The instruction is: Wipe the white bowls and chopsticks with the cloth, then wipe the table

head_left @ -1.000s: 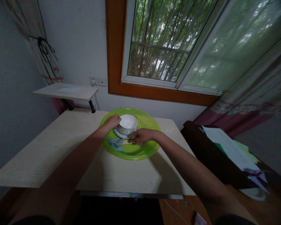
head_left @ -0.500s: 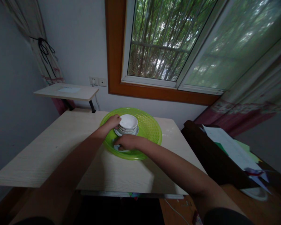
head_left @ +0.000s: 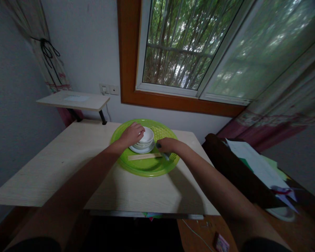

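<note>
A stack of white bowls [head_left: 147, 135] stands on a white plate [head_left: 142, 151] inside a round green plastic basket [head_left: 147, 173]. My left hand [head_left: 133, 134] is closed at the left rim of the top bowl, its fingers bent over the edge. To the right of the stack, my right hand [head_left: 168, 145] is closed around a pale greyish piece that looks like cloth [head_left: 166, 156]. Several light wooden chopsticks [head_left: 143, 156] lie side by side in front of the plate. Their right ends reach under the greyish piece and my right hand.
The basket stands on a light wooden table [head_left: 136, 194]. A small raised shelf [head_left: 76, 99] is at the back left. Papers [head_left: 254, 164] lie on a dark brown surface to the right. A window [head_left: 181, 52] is behind the table.
My right hand has moved from the left front of the basket to its right side, with the greyish piece. The chopsticks now show. My left hand has shifted slightly right over the bowl rim.
</note>
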The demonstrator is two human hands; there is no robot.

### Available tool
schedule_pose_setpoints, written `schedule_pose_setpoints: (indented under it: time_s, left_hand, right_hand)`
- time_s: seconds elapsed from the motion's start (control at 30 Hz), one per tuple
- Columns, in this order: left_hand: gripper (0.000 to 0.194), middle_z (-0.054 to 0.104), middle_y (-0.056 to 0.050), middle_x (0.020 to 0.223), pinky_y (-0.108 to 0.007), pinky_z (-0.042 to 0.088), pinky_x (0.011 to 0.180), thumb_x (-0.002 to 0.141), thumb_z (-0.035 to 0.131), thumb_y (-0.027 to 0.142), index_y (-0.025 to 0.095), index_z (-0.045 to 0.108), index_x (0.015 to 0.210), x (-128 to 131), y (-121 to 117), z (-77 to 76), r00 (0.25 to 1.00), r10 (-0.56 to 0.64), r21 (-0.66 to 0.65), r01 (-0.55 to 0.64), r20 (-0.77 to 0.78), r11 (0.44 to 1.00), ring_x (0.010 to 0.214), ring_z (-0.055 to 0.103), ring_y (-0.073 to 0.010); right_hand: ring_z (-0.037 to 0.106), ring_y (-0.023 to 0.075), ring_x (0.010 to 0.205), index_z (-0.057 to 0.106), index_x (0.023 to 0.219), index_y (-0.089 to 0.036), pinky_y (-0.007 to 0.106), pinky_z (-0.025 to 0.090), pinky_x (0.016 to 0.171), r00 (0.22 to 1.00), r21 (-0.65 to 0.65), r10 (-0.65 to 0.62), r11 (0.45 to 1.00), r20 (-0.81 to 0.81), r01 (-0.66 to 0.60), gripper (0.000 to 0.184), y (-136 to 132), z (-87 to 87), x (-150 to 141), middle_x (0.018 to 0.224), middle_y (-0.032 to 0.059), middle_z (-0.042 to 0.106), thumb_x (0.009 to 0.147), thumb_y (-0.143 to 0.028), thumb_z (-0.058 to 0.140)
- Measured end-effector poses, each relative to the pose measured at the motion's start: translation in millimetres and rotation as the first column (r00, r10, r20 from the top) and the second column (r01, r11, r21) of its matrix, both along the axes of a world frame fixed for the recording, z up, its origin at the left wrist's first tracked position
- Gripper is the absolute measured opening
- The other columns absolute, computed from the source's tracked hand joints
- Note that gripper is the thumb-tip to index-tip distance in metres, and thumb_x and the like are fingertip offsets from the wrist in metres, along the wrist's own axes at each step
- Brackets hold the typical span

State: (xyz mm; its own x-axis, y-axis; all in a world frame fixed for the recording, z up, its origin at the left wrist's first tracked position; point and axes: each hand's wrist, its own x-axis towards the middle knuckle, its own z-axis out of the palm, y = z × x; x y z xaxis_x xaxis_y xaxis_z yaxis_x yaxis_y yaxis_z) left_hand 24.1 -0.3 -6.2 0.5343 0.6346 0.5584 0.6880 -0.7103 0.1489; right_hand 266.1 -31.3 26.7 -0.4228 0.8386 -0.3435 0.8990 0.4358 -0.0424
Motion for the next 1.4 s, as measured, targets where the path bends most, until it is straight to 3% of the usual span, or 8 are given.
schedule_pose_setpoints:
  time_s: [0.17, 0.37, 0.6, 0.77, 0.9, 1.07, 1.27, 1.4]
  left_hand:
    - [0.024, 0.069, -0.012, 0.101, -0.041, 0.045, 0.094, 0.097, 0.050, 0.023, 0.016, 0.072, 0.104, 1, -5, 0.2, 0.986, -0.064, 0.037, 0.071, -0.153, 0.997, 0.104, 0.057, -0.0276]
    - [0.025, 0.070, -0.011, 0.101, -0.041, 0.045, 0.095, 0.097, 0.049, 0.022, 0.017, 0.073, 0.104, -2, -1, -2.7, 0.991, -0.055, 0.047, 0.061, -0.122, 0.997, 0.104, 0.057, -0.0270]
    - [0.024, 0.071, -0.011, 0.101, -0.041, 0.045, 0.097, 0.095, 0.050, 0.021, 0.017, 0.073, 0.102, -2, -3, -0.2, 0.996, -0.063, -0.001, 0.063, -0.055, 0.998, 0.106, 0.058, -0.0266]
    - [0.023, 0.071, -0.009, 0.098, -0.041, 0.046, 0.098, 0.097, 0.049, 0.022, 0.018, 0.071, 0.095, -3, -2, 6.6, 0.983, 0.006, -0.052, 0.004, 0.186, 0.999, 0.104, 0.061, -0.0248]
    - [0.023, 0.072, -0.008, 0.100, -0.036, 0.051, 0.094, 0.097, 0.048, 0.027, 0.019, 0.070, 0.097, -10, 5, 10.4, 0.844, 0.153, -0.197, -0.058, 0.515, 0.979, 0.099, 0.065, -0.0212]
    - [0.024, 0.073, -0.008, 0.099, -0.032, 0.056, 0.086, 0.089, 0.050, 0.023, 0.017, 0.070, 0.100, -20, 11, 10.2, 0.623, 0.248, -0.378, 0.084, 0.742, 0.922, 0.093, 0.068, -0.0188]
    - [0.028, 0.076, -0.011, 0.113, -0.036, 0.053, 0.097, 0.082, 0.069, 0.036, 0.017, 0.076, 0.100, -14, 8, 6.1, 0.785, 0.004, -0.452, 0.353, 0.619, 0.819, 0.105, 0.070, -0.0243]
    - [0.029, 0.077, -0.011, 0.110, -0.037, 0.054, 0.096, 0.083, 0.069, 0.042, 0.017, 0.078, 0.096, -9, 9, 4.7, 0.834, -0.048, -0.502, 0.376, 0.549, 0.779, 0.104, 0.070, -0.0258]
  right_hand:
    - [0.074, 0.0328, 0.100, 0.078, 0.108, -0.018, 0.034, 0.054, 0.083, 0.997, -0.038, 0.030, 0.999, 0.069, -0.027, 0.039, 4, -36.8, -9, 0.111, 0.0180, 0.077, 0.077, -0.042, 0.078]
    - [0.075, 0.0315, 0.098, 0.079, 0.102, -0.018, 0.033, 0.055, 0.082, 0.998, -0.059, 0.023, 0.998, 0.052, -0.020, 0.033, 2, -55.7, -18, 0.110, 0.0169, 0.078, 0.071, -0.029, 0.080]
    - [0.074, 0.0315, 0.098, 0.078, 0.110, -0.019, 0.031, 0.052, 0.079, 0.995, -0.093, 0.093, 0.992, 0.037, -0.089, 0.045, 1, -43.9, -12, 0.110, 0.0147, 0.078, 0.066, -0.024, 0.081]
    - [0.073, 0.0279, 0.093, 0.079, 0.106, -0.022, 0.029, 0.050, 0.077, 0.994, -0.025, 0.096, 0.995, -0.044, -0.098, 0.031, 3, -15.0, 3, 0.106, 0.0103, 0.079, 0.075, -0.025, 0.076]
    - [0.070, 0.0237, 0.089, 0.077, 0.097, -0.019, 0.026, 0.048, 0.075, 0.989, 0.019, -0.024, 0.999, -0.149, 0.028, 0.019, 8, 4.9, 21, 0.099, 0.0081, 0.078, 0.079, -0.024, 0.074]
    - [0.068, 0.0205, 0.088, 0.073, 0.100, -0.014, 0.025, 0.048, 0.075, 0.882, -0.089, -0.141, 0.990, -0.449, 0.112, 0.024, 12, 7.6, 31, 0.099, 0.0071, 0.077, 0.085, -0.033, 0.072]
    - [0.065, 0.0156, 0.076, 0.073, 0.103, -0.013, 0.022, 0.049, 0.068, 0.706, -0.227, -0.220, 0.970, -0.673, 0.086, 0.033, 10, -5.1, 8, 0.094, 0.0062, 0.076, 0.086, -0.041, 0.072]
    - [0.059, 0.0127, 0.064, 0.072, 0.098, -0.013, 0.021, 0.046, 0.059, 0.669, -0.272, -0.232, 0.961, -0.707, 0.046, 0.031, 7, -10.3, -14, 0.081, 0.0039, 0.072, 0.086, -0.042, 0.071]
